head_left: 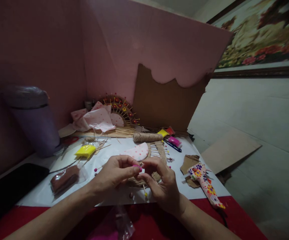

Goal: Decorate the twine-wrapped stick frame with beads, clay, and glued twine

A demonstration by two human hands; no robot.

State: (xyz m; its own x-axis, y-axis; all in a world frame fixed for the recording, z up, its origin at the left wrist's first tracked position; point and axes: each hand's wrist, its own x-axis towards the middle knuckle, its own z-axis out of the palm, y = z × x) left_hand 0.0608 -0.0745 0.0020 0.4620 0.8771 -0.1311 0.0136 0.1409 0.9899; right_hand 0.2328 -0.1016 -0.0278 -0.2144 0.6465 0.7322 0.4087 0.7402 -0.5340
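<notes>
My left hand (114, 173) and my right hand (163, 185) meet above the table, fingertips pinched together on a small pink bit of clay (137, 166). Just beyond them lies a round woven jute piece (159, 150) with thin sticks radiating from it and a pink dotted fabric half-circle (136, 151) on top. A stick with a yellow bead (145, 191) lies below my fingers.
A flowered glue gun (206, 185) lies at the right. A twine spool (147, 137), yellow clay packet (85, 150), brown clay packet (64, 179), pink fabric (94, 118), a finished stick ornament (120, 111) and a lilac bin (33, 120) surround the white sheet. Cardboard stands behind.
</notes>
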